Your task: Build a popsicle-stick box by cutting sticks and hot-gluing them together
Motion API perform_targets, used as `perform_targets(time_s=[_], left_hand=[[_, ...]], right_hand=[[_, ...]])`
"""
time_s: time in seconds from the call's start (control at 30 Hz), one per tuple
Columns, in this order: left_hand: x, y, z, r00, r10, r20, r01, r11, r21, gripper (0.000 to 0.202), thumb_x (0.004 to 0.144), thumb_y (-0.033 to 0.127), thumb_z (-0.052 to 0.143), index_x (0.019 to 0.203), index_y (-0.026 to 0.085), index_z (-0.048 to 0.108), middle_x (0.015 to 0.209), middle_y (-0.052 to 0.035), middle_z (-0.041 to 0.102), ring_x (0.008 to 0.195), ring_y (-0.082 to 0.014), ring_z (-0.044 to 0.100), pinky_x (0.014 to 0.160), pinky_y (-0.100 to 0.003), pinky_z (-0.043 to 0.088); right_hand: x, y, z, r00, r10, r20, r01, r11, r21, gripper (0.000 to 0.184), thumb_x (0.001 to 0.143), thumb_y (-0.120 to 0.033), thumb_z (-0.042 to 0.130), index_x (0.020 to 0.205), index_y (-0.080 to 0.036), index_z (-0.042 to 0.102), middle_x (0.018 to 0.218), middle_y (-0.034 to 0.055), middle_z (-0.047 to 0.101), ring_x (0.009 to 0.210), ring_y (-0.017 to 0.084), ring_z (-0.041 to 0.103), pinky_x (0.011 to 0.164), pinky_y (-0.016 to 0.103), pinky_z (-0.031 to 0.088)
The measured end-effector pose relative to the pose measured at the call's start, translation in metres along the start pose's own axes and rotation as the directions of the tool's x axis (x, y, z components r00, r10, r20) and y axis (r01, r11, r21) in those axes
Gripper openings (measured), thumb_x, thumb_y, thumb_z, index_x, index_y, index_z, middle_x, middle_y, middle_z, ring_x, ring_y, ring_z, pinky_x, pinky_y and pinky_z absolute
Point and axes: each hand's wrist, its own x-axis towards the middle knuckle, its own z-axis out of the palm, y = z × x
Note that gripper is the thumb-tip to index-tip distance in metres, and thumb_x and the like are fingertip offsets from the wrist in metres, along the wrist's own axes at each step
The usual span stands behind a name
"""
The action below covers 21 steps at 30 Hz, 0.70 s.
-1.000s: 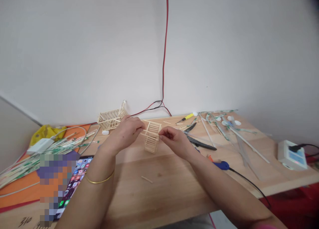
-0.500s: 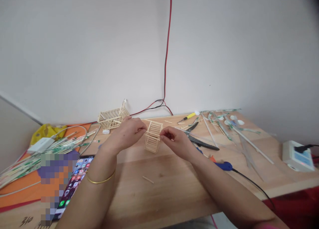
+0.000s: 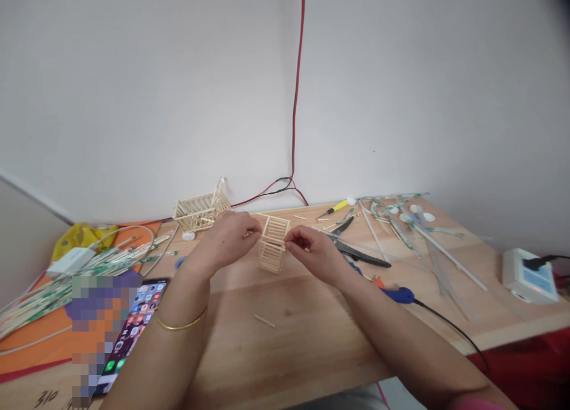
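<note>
A small slatted frame of thin wooden sticks (image 3: 273, 243) is held tilted between my two hands over the wooden table (image 3: 285, 350). My left hand (image 3: 234, 237) pinches its left side with thumb and fingertips. On the opposite side, my right hand (image 3: 312, 249) grips the edge in the same pinching way, its other fingers curled. One loose short stick (image 3: 265, 321) lies on the table below the frame. Behind my left hand stands a larger stick-built model (image 3: 196, 213), partly covered by that hand.
On the left lie bundled sticks in plastic (image 3: 120, 252), a smartphone (image 3: 133, 321) and a white adapter (image 3: 73, 261). To the right are dark-handled cutters (image 3: 363, 255), a blue-handled corded tool (image 3: 401, 295), a yellow-handled tool (image 3: 337, 207), plastic strips (image 3: 449, 252) and a white power box (image 3: 528, 276).
Both hands keep the same pinch on the stick frame, which has hardly moved. The whole view has shifted very slightly.
</note>
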Motion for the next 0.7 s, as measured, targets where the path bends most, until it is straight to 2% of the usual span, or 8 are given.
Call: perform_targets(time_s=[0.47,0.7], left_hand=[[-0.0007,-0.0023,0.0016,0.997,-0.069,0.036,0.073,0.99,-0.119,0.018,0.076,0.019,0.044,0.062,0.017,0.055,0.06,0.0011,0.056,0.058,-0.0108,0.046,0.057,-0.024,0.028],[0.0006,-0.0034,0.0026,0.996,-0.074,0.044,0.079,0.99,-0.12,0.018,0.075,0.019,0.044,0.062,0.017,0.056,0.06,0.0012,0.055,0.058,-0.0108,0.046,0.056,-0.024,0.026]], right_hand=[[0.0002,0.0003,0.0002,1.0,-0.009,-0.012,0.009,1.0,0.014,0.008,0.079,-0.021,0.053,0.08,-0.018,0.06,0.072,-0.0013,0.059,0.065,0.01,0.05,0.06,0.022,0.04],[0.0001,0.0007,0.0008,1.0,0.008,-0.022,-0.008,1.0,0.015,0.011,0.078,-0.02,0.052,0.083,-0.017,0.062,0.076,-0.0001,0.061,0.068,0.011,0.053,0.063,0.023,0.042]])
